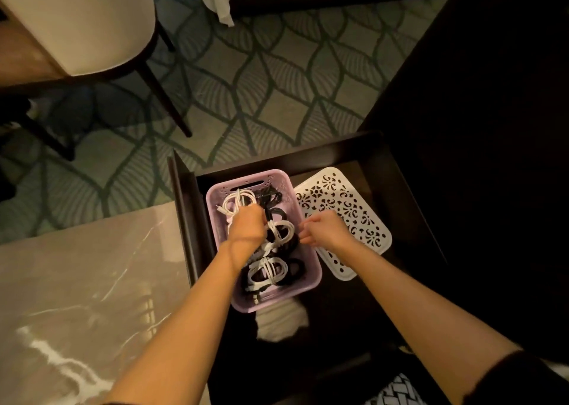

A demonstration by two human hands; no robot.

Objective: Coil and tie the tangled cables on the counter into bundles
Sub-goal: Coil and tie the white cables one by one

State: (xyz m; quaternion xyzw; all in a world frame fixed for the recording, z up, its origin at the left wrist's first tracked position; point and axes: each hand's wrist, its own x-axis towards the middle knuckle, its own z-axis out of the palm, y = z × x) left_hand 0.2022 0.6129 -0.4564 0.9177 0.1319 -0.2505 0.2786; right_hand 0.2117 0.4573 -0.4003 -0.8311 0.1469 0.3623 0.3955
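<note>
A lilac plastic basket (312, 266) sits in an open dark drawer (187, 219). Inside lie several coiled and tied cable bundles, white ones (268, 270) and black ones (271, 195). My left hand (248, 227) reaches into the basket with its fingers curled around a bundle near the top white coil (238, 199); what exactly it grips is hidden under the hand. My right hand (326, 229) hovers at the basket's right rim, fingers loosely curled, holding nothing that shows.
A white perforated lid (345, 207) lies tilted in the drawer to the right of the basket. A marble counter (77, 297) is at the left. A chair (80, 22) stands on patterned carpet (246, 81) beyond. Dark furniture fills the right side.
</note>
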